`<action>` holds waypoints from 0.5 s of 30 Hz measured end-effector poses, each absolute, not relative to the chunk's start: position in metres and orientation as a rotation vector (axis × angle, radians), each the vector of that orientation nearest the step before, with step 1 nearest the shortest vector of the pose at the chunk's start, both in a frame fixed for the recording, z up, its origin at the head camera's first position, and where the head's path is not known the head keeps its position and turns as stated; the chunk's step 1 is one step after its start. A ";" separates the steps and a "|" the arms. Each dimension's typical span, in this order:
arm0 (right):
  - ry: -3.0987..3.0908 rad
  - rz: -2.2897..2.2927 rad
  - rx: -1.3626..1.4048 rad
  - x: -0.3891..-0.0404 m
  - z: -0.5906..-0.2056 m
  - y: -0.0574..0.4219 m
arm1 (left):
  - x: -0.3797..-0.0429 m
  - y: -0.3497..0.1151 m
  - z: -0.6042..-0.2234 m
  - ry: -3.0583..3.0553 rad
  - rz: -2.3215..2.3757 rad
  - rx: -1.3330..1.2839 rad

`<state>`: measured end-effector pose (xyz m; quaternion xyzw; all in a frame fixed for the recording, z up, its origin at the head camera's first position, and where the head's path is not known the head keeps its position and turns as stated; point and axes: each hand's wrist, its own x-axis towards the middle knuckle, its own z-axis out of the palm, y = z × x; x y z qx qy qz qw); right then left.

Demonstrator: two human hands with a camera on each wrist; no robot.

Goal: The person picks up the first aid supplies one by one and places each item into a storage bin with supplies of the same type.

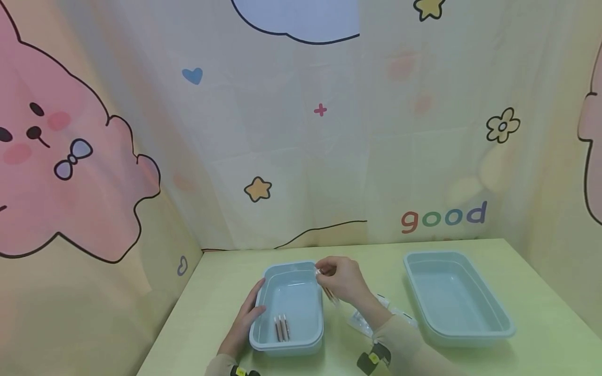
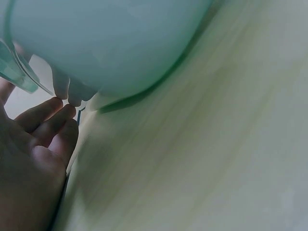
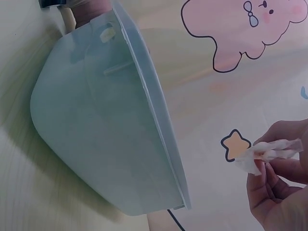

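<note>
My left hand (image 1: pixel 246 318) grips the left rim of a light-blue plastic basin (image 1: pixel 291 347), thumb over the edge and fingers along the outside. In the left wrist view, the left hand (image 2: pixel 43 130) is beside the basin's pale wall (image 2: pixel 110 43). Three slim brown sticks with white ends (image 1: pixel 281 329) lie side by side inside at the near end. Above the basin's right rim, my right hand (image 1: pixel 345 279) pinches a small bundle of slim brown sticks (image 1: pixel 330 293). Crinkled white, see-through wrapping (image 3: pixel 274 150) shows between its fingertips in the right wrist view.
A second light-blue basin (image 1: pixel 458 295) stands on the right of the pale table (image 1: pixel 367 253). Between the basins, clear plastic packets (image 1: pixel 362 321) lie partly behind the right forearm. A printed curtain (image 1: pixel 301 151) hangs behind the table and along its sides.
</note>
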<state>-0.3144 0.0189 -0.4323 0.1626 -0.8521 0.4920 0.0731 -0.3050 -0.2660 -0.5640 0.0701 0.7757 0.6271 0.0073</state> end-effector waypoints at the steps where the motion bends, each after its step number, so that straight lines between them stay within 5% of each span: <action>1: -2.558 1.478 0.491 -0.315 -0.433 0.018 | -0.305 -0.266 -0.564 2.422 1.962 0.212; 15: -2.532 1.502 0.517 -0.316 -0.435 0.010 | -0.302 -0.264 -0.559 2.425 1.953 0.181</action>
